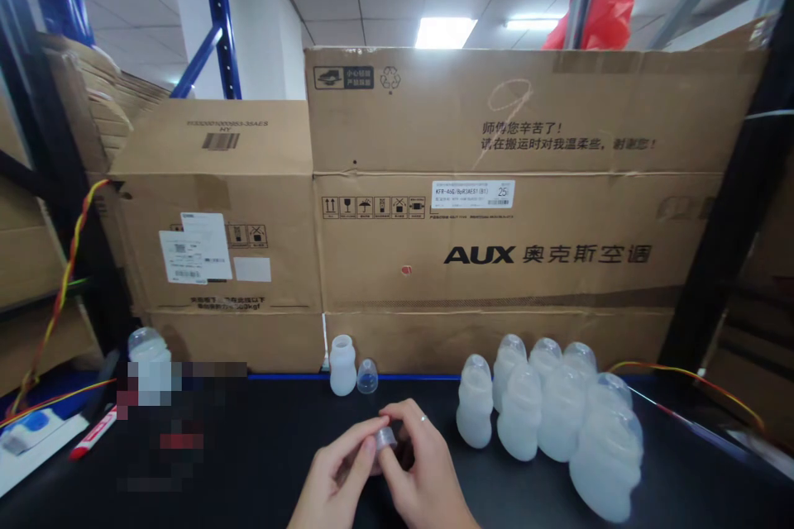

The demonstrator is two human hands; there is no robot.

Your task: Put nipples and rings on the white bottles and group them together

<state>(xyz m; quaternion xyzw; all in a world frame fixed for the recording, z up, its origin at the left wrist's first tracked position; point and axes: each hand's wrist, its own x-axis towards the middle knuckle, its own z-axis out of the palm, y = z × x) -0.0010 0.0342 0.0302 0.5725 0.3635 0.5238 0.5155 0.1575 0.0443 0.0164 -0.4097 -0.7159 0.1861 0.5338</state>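
While left hand (332, 467) and right hand (423, 463) pinch a small clear piece (385, 436) between their fingertips, the open bottle (342, 368) stands apart on their far side, slightly left, long axis vertical; left hand is nearer. Domed clear cap (367, 378) sits just right of the bottle.

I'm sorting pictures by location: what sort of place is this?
Probably a storeroom or small workshop: a blue metal rack, large printed cardboard behind a black tabletop, and a cluster of pale bottles on the right suggest it.
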